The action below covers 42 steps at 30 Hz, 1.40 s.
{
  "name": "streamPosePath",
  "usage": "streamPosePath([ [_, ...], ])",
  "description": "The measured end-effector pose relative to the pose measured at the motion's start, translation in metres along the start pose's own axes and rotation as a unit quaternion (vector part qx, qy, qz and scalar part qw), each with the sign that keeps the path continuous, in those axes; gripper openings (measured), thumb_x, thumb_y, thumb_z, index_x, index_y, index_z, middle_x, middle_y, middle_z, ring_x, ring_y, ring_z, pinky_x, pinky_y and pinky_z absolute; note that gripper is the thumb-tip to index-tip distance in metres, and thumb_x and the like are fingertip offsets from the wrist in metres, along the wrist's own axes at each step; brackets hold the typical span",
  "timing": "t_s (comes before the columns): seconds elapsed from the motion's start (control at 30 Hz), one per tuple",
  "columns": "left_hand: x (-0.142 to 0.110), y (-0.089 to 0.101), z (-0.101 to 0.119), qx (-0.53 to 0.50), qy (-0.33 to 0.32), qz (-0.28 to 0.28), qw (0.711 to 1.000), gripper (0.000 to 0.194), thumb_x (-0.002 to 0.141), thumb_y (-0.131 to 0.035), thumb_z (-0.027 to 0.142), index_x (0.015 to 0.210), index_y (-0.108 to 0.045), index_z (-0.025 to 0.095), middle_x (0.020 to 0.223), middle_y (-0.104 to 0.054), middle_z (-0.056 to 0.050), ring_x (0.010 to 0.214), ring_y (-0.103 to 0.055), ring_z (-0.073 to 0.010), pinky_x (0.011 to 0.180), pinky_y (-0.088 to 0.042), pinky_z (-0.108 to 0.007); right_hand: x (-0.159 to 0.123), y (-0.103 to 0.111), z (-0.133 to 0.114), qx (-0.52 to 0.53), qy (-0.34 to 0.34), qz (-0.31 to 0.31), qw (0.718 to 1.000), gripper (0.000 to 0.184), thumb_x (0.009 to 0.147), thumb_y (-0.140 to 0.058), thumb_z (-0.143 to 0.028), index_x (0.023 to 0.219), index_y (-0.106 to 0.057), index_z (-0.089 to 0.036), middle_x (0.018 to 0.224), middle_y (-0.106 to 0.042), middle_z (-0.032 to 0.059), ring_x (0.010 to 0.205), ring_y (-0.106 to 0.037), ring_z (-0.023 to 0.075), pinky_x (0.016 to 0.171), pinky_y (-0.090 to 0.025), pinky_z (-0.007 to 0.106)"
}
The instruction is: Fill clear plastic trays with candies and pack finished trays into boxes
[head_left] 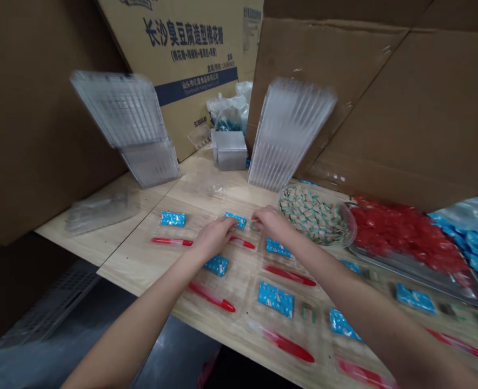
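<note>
My left hand (214, 236) reaches over the clear trays, fingers bent together, fingertips against a blue packet (236, 219). What they grip, if anything, is hidden. Just right of that packet, my right hand (272, 222) points down in a pinch, with a small green-and-beige packet (255, 223) at its fingertips, partly hidden and blurred. Below the left fingertips is a red wrapped plastic piece (243, 243). Another blue packet (278, 247) is partly covered by my right forearm. Clear compartment trays nearby hold blue packets (276, 299) and red pieces (290, 346).
A round clear bowl (350, 229) full of small packets stands beside my right hand. Farther right are a metal tray (409, 266) heaped with red packets and a pile of blue packets (476, 248). Stacked clear trays (290, 132) lean against cardboard (405, 108) behind. The table's front edge runs below.
</note>
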<state>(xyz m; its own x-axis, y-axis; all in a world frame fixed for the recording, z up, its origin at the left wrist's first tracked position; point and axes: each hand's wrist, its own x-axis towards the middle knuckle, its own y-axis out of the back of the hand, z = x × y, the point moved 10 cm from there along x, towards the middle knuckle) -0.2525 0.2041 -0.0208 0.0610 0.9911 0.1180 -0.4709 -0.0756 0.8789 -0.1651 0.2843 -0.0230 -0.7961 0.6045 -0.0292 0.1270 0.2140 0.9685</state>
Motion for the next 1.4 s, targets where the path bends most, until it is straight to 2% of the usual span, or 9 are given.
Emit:
streamPosePath([
  [0.23, 0.0, 0.0, 0.002, 0.005, 0.009, -0.006, 1.0, 0.028, 0.083, -0.047, 0.018, 0.11, -0.055, 0.021, 0.109, -0.061, -0.006, 0.098, -0.058, -0.0193, 0.085, -0.044, -0.03, -0.008, 0.005, -0.01, -0.046, 0.035, 0.089, 0.994, 0.013, 0.082, -0.053, -0.018, 0.079, -0.065, -0.014, 0.084, -0.061, 0.0103, 0.088, -0.051, 0.0202, 0.081, -0.037, 0.03],
  [0.33, 0.001, 0.003, 0.001, -0.003, -0.002, -0.005, 1.0, 0.029, 0.082, -0.05, 0.019, 0.111, -0.055, 0.021, 0.109, -0.061, -0.007, 0.099, -0.058, -0.0189, 0.086, -0.044, -0.029, -0.025, 0.032, 0.001, 0.015, 0.01, 0.148, 0.989, 0.011, 0.081, -0.053, -0.018, 0.081, -0.063, -0.015, 0.08, -0.063, 0.0074, 0.083, -0.053, 0.0183, 0.076, -0.039, 0.028],
  [0.5, 0.015, 0.013, 0.017, -0.008, -0.021, 0.003, 1.0, 0.025, 0.082, -0.049, 0.02, 0.105, -0.06, 0.019, 0.105, -0.062, -0.007, 0.098, -0.058, -0.0184, 0.087, -0.043, -0.028, -0.099, 0.081, 0.078, 0.064, -0.106, 0.262, 0.957, 0.014, 0.08, -0.05, -0.026, 0.081, -0.062, -0.019, 0.074, -0.062, 0.0035, 0.071, -0.055, 0.017, 0.064, -0.04, 0.027],
  [0.6, 0.035, 0.01, 0.039, 0.014, -0.033, 0.011, 0.999, 0.023, 0.084, -0.045, 0.02, 0.098, -0.064, 0.018, 0.099, -0.063, -0.006, 0.093, -0.059, -0.0172, 0.084, -0.043, -0.026, -0.141, 0.078, 0.129, 0.083, -0.174, 0.253, 0.948, 0.015, 0.077, -0.049, -0.028, 0.075, -0.062, -0.019, 0.07, -0.063, 0.0033, 0.064, -0.056, 0.0164, 0.06, -0.041, 0.027],
  [0.7, 0.056, -0.008, 0.047, 0.058, -0.011, -0.02, 0.998, 0.019, 0.082, -0.049, 0.021, 0.091, -0.066, 0.018, 0.094, -0.062, -0.007, 0.086, -0.06, -0.0179, 0.077, -0.044, -0.026, -0.164, 0.066, 0.155, 0.11, -0.209, 0.252, 0.938, 0.017, 0.075, -0.048, -0.029, 0.076, -0.062, -0.02, 0.071, -0.063, 0.003, 0.064, -0.058, 0.0164, 0.061, -0.043, 0.027],
  [0.83, 0.067, -0.022, 0.044, 0.084, -0.008, -0.042, 0.996, 0.017, 0.078, -0.054, 0.023, 0.091, -0.065, 0.018, 0.092, -0.062, -0.007, 0.083, -0.06, -0.0182, 0.072, -0.044, -0.025, -0.163, 0.056, 0.153, 0.129, -0.19, 0.258, 0.938, 0.017, 0.077, -0.048, -0.029, 0.08, -0.062, -0.019, 0.076, -0.064, 0.0041, 0.071, -0.058, 0.017, 0.066, -0.044, 0.028],
  [1.2, 0.063, -0.026, 0.05, 0.107, -0.047, -0.065, 0.991, 0.018, 0.079, -0.051, 0.022, 0.087, -0.067, 0.023, 0.092, -0.059, -0.005, 0.081, -0.059, -0.0161, 0.072, -0.044, -0.024, -0.138, 0.053, 0.14, 0.117, -0.157, 0.24, 0.951, 0.016, 0.078, -0.049, -0.022, 0.082, -0.064, -0.018, 0.075, -0.063, 0.0043, 0.075, -0.057, 0.0179, 0.068, -0.043, 0.027],
  [1.33, 0.063, -0.027, 0.05, 0.102, -0.063, -0.07, 0.99, 0.019, 0.079, -0.05, 0.02, 0.088, -0.067, 0.023, 0.093, -0.059, -0.004, 0.081, -0.059, -0.016, 0.073, -0.044, -0.025, -0.121, 0.056, 0.135, 0.097, -0.164, 0.207, 0.96, 0.016, 0.078, -0.051, -0.019, 0.084, -0.066, -0.018, 0.082, -0.064, 0.0056, 0.079, -0.058, 0.0178, 0.072, -0.043, 0.028],
  [1.4, 0.063, -0.027, 0.048, 0.095, -0.063, -0.076, 0.991, 0.02, 0.079, -0.05, 0.018, 0.089, -0.067, 0.023, 0.093, -0.06, -0.005, 0.082, -0.059, -0.016, 0.075, -0.044, -0.025, -0.103, 0.054, 0.121, 0.082, -0.128, 0.165, 0.974, 0.021, 0.078, -0.054, -0.019, 0.095, -0.065, -0.018, 0.092, -0.064, 0.0074, 0.087, -0.057, 0.0184, 0.078, -0.042, 0.028],
])
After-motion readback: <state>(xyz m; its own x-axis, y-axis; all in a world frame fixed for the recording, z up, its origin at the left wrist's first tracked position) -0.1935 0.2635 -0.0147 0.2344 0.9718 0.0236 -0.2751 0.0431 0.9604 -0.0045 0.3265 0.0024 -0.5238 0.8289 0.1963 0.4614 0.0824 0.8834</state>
